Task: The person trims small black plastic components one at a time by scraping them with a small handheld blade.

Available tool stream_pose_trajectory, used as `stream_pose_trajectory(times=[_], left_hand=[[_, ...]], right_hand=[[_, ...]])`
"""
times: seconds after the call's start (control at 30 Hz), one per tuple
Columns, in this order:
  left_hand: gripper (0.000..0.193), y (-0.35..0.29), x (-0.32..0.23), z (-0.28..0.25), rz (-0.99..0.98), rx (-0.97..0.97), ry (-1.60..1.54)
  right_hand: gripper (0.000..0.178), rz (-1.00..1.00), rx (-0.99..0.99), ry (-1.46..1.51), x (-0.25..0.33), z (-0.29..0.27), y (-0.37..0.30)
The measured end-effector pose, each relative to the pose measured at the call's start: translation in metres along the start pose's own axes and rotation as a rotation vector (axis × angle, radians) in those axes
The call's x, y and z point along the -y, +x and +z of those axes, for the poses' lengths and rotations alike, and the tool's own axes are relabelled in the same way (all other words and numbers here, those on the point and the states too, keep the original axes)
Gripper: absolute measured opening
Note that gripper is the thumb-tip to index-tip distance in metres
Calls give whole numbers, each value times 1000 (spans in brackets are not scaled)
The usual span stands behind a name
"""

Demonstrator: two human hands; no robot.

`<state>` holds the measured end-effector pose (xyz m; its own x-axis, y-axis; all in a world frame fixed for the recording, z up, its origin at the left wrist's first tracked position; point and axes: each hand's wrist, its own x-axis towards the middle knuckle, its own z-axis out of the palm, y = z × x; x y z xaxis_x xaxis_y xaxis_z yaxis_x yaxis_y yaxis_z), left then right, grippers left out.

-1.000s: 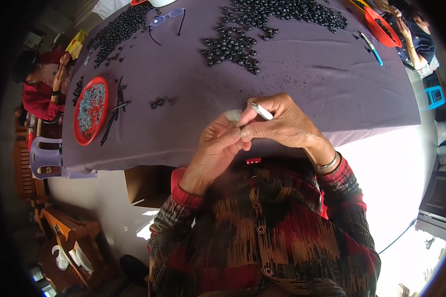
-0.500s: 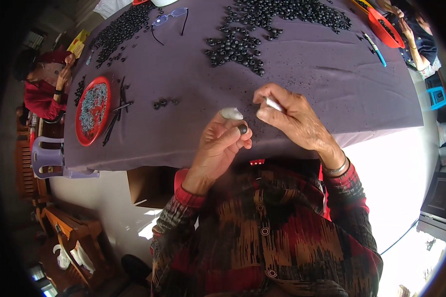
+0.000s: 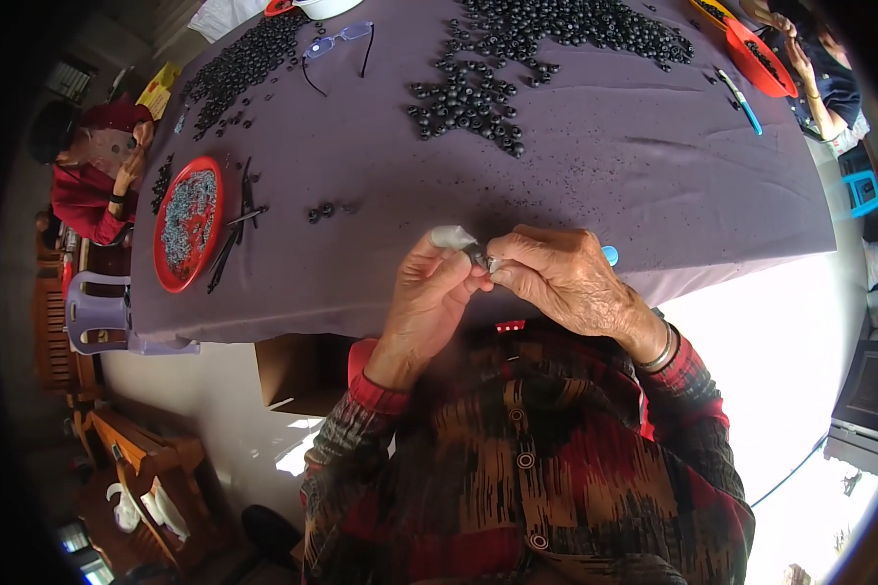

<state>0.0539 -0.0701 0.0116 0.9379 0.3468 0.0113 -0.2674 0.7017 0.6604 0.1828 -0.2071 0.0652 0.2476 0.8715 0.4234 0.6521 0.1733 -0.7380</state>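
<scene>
My left hand (image 3: 427, 292) pinches a small black round piece (image 3: 475, 254) between thumb and fingers, above the near edge of the table. A white wrapping (image 3: 452, 237) covers one of its fingers. My right hand (image 3: 571, 285) is closed with its fingertips against the black piece. A slim tool runs through the right hand, mostly hidden by it; its light blue end (image 3: 610, 255) sticks out behind the knuckles, and its tip shows only as a small pale bit at the piece. To the left, several similar black pieces (image 3: 327, 210) lie on the cloth.
A purple-grey cloth (image 3: 576, 127) covers the table. Heaps of black pieces (image 3: 468, 107) lie farther off, near eyeglasses (image 3: 339, 41). A red tray (image 3: 217, 219) of small greyish parts stands left beside dark thin tools (image 3: 249, 210). A white-and-blue pen-like tool (image 3: 741, 102) lies right. Two people sit at the sides.
My right hand has moved left and down to meet the black piece in my left hand. Its tool has turned, so the blue end now shows. My left hand has hardly moved.
</scene>
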Motion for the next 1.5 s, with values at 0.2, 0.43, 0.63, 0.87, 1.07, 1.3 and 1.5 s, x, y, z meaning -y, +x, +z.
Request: stream_pose_trajectory(times=[0.2, 0.43, 0.63, 0.87, 1.07, 1.3, 1.5], left_hand=[[17, 0, 4, 2, -5, -14, -14], [17, -2, 8, 6, 41, -69, -2], [15, -5, 6, 10, 116, -70, 79], [14, -2, 10, 10, 183, -118, 122], [16, -3, 20, 9, 150, -91, 202], [10, 1, 15, 13, 78, -106, 105], [17, 3, 15, 12, 65, -122, 101]], right_hand=[[14, -10, -4, 4, -2, -2, 0], [14, 18, -1, 17, -2, -2, 0], [12, 33, 20, 69, -3, 0, 0], [13, 67, -77, 107, -6, 14, 0], [23, 304, -30, 113, -10, 11, 6], [32, 453, -35, 162, -17, -9, 6], [17, 447, 14, 433, -11, -12, 4]])
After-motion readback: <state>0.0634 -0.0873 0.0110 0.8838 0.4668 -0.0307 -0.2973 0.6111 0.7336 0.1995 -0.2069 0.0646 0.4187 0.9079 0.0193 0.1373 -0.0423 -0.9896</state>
